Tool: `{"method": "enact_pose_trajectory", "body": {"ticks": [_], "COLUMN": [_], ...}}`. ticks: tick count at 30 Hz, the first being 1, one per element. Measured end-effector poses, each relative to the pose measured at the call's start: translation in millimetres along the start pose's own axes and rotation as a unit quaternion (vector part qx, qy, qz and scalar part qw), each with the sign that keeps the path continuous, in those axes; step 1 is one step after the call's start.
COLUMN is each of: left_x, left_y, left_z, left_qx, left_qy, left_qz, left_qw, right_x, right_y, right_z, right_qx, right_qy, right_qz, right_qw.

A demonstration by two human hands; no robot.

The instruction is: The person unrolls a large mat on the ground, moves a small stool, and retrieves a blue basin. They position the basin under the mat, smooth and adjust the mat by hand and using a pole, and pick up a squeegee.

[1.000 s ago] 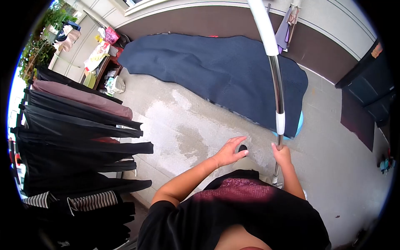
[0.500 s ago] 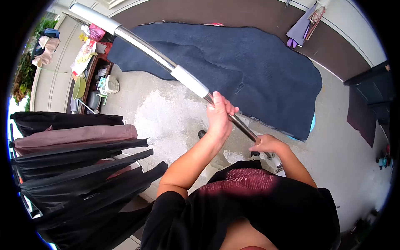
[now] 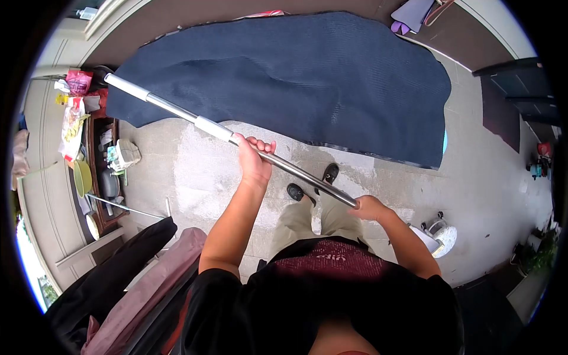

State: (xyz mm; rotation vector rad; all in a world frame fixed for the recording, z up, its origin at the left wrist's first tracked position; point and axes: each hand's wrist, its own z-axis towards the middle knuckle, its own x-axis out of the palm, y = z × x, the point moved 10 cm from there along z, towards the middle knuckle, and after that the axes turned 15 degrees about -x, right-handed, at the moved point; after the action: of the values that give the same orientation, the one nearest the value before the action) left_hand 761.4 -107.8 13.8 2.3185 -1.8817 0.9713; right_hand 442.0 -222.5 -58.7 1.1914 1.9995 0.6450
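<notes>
Both of my hands grip a long metal pole (image 3: 302, 173) with white sleeves along its upper half. It slants from the upper left down to the lower right in front of my body. My left hand (image 3: 255, 161) is wrapped round the shaft just below the lower white sleeve. Near the pole's low end, my right hand (image 3: 371, 209) is closed round it and hides the tip. Beyond the pole lies a large dark blue mat (image 3: 296, 77); the pole's white far end passes above its left part.
On the left stand a cluttered shelf (image 3: 96, 136), a white basket (image 3: 127, 154) and a green basin (image 3: 81, 178). Hanging clothes (image 3: 142, 290) crowd the lower left. A white object on wheels (image 3: 445, 239) is to my right. Purple umbrellas (image 3: 411, 15) hang at the back wall.
The pole has swung lower and flatter, its far end dropping. My left hand has moved left and down, and my right hand slightly left. The view has shifted, showing my legs and shoes.
</notes>
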Motion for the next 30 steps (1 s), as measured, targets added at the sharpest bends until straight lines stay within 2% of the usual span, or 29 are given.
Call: {"method": "enact_pose_trajectory", "body": {"ticks": [3, 5, 7, 8, 10, 11, 13, 14, 15, 16, 17, 18, 19, 22, 24, 25, 27, 28, 30], "left_x": [-31.5, -68.5, -106.4, -131.7, -176.8, -189.2, -212.8, -223.2, -250.2, -277.2, -293.8, -300.5, -312.7, -303.3, -297.1, -307.0, -301.3, -307.2, -297.5], "left_y": [37.9, 80.6, 132.7, 160.2, 195.0, 194.4, 205.4, 185.4, 163.7, 138.8, 118.3, 103.3, 94.9, 104.9, 127.1, 132.5, 145.1, 149.2, 147.7], "left_z": [43.9, 71.3, 107.0, 128.9, 153.8, 176.2, 190.9, 222.9, 267.1, 309.8, 340.8, 364.7, 398.6, 461.4, 480.9, 494.6, 528.2, 533.9, 539.6], "left_qx": [-0.035, -0.062, -0.153, -0.208, -0.356, -0.361, -0.502, -0.455, -0.350, -0.222, -0.146, -0.104, -0.074, -0.134, -0.216, -0.219, -0.188, -0.187, -0.140], "left_qy": [-0.028, -0.121, -0.132, -0.120, -0.156, -0.162, -0.060, -0.132, -0.201, -0.225, -0.272, -0.320, -0.321, -0.297, -0.334, -0.337, -0.216, -0.219, -0.155], "left_qz": [0.005, 0.072, 0.156, 0.192, 0.423, 0.421, 0.551, 0.545, 0.509, 0.427, 0.332, 0.265, 0.236, 0.226, 0.157, 0.162, 0.028, 0.033, 0.057], "left_qw": [0.999, 0.988, 0.967, 0.951, 0.818, 0.816, 0.663, 0.692, 0.760, 0.847, 0.891, 0.904, 0.914, 0.918, 0.904, 0.901, 0.958, 0.957, 0.976], "right_x": [18.0, 23.4, 34.4, 36.4, 46.2, 49.2, 61.1, 64.8, 71.4, 81.3, 90.7, 100.0, 108.0, 128.6, 143.7, 151.9, 165.3, 170.3, 185.9], "right_y": [-42.9, -75.1, -119.8, -136.4, -170.4, -191.9, -224.9, -243.6, -255.9, -268.1, -283.2, -296.5, -306.0, -330.2, -346.2, -354.2, -369.3, -375.6, -388.7], "right_z": [-1.2, -8.9, -13.1, -14.8, -19.2, -17.5, -14.0, -6.9, -4.9, -3.3, -0.4, 3.6, 11.2, 20.8, 33.3, 38.7, 55.2, 64.8, 78.4], "right_qx": [0.105, 0.136, 0.137, 0.168, 0.201, 0.219, 0.240, 0.247, 0.256, 0.256, 0.263, 0.271, 0.273, 0.293, 0.287, 0.288, 0.282, 0.275, 0.260], "right_qy": [0.015, -0.001, -0.038, -0.031, -0.011, -0.009, 0.004, 0.012, 0.020, 0.028, 0.045, 0.061, 0.067, 0.087, 0.092, 0.089, 0.076, 0.058, 0.050], "right_qz": [0.001, -0.042, -0.079, -0.087, -0.092, -0.109, -0.118, -0.128, -0.137, -0.130, -0.140, -0.149, -0.140, -0.144, -0.149, -0.151, -0.144, -0.144, -0.139], "right_qw": [0.994, 0.990, 0.987, 0.981, 0.975, 0.970, 0.964, 0.960, 0.957, 0.957, 0.953, 0.949, 0.950, 0.941, 0.942, 0.942, 0.945, 0.949, 0.954]}}
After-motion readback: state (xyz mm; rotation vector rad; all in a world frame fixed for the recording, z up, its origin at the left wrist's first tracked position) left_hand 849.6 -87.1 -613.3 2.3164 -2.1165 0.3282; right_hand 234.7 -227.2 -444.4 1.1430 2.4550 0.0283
